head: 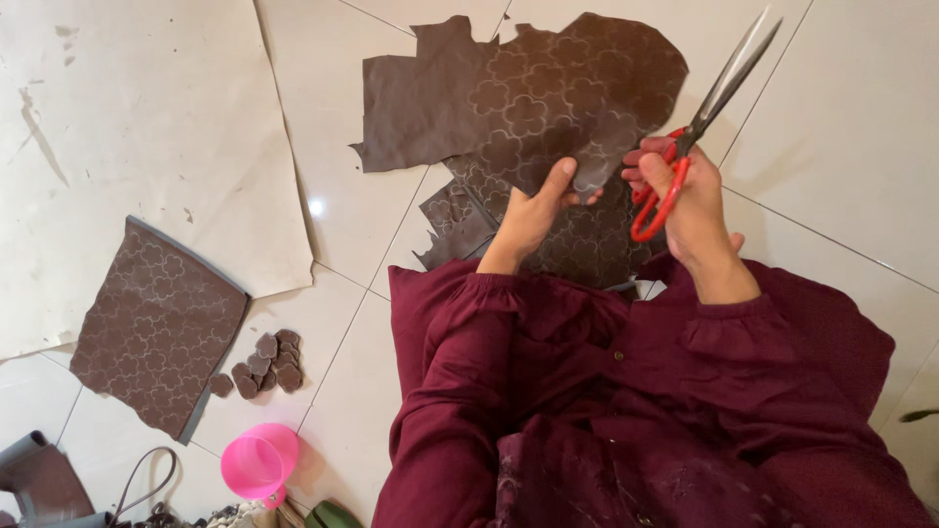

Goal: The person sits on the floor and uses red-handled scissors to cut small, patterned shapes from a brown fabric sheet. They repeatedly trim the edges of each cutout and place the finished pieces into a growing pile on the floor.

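The left hand [533, 210] gripped the lower edge of a large brown leather sheet [548, 98], thumb on top and fingers closed beneath it, holding the piece up over the white tiled floor [831, 127]. The sheet, marked all over with traced flower outlines, spread up and to the left from the hand, its long axis running roughly left to right, with ragged cut-outs along its edges.

The right hand [685, 191] held red-handled scissors [699, 117], fingers closed through the loops. The scissors' long axis ran diagonally, blades pointing up and to the right, away from the sheet; the blades looked nearly closed and lay just beside the sheet's right edge, not cutting it.

Well apart on the left lay a second patterned brown piece [156, 328] on a sheet of pale paper [137, 127]. Beside it sat a small heap of cut flower shapes [264, 364], and near that a pink cup [256, 464]. Dark red sleeves [460, 372] filled the lower view.
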`<move>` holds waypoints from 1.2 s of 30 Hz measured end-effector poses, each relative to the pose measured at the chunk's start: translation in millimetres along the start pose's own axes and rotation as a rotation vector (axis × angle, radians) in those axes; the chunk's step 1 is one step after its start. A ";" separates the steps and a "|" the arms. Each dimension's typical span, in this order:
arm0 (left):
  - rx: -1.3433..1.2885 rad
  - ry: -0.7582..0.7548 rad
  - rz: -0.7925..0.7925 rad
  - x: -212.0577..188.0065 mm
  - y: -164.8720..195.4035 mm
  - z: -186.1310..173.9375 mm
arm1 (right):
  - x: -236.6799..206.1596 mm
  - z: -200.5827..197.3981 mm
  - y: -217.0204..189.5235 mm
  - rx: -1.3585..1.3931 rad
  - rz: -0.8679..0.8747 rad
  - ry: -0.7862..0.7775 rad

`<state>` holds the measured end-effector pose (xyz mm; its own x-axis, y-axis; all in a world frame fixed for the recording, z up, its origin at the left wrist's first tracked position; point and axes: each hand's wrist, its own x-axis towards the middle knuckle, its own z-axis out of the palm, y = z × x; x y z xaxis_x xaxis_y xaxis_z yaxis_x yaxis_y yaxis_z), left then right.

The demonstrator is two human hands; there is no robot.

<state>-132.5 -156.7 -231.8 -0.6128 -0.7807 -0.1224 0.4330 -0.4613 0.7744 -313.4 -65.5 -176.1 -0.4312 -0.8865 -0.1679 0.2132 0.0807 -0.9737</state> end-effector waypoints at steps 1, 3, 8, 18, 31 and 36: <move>0.029 -0.045 -0.012 -2.6 -3.3 3.5 | -0.6 2.6 4.0 -0.003 -0.025 -0.010; 0.090 -0.132 -0.033 -7.9 -6.9 6.8 | 0.5 2.4 8.3 -0.021 -0.103 0.037; 0.124 -0.297 -0.064 -19.5 7.5 -10.7 | 8.0 -15.9 -0.5 -0.049 -0.152 0.162; -0.124 -0.267 -0.326 -13.6 18.6 -18.9 | 2.4 -22.1 -16.2 -0.185 -0.321 0.092; -0.020 0.168 0.176 2.1 13.6 -22.3 | -9.2 3.8 -10.7 -0.649 0.218 -0.328; 0.087 0.159 0.109 -2.8 16.4 -19.6 | -14.0 13.5 -12.8 -0.722 0.230 -0.400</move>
<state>-110.8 -170.3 -230.9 -0.4507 -0.8837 -0.1261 0.4280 -0.3379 0.8383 -298.3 -60.4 -159.1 -0.0748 -0.8954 -0.4389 -0.4113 0.4286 -0.8044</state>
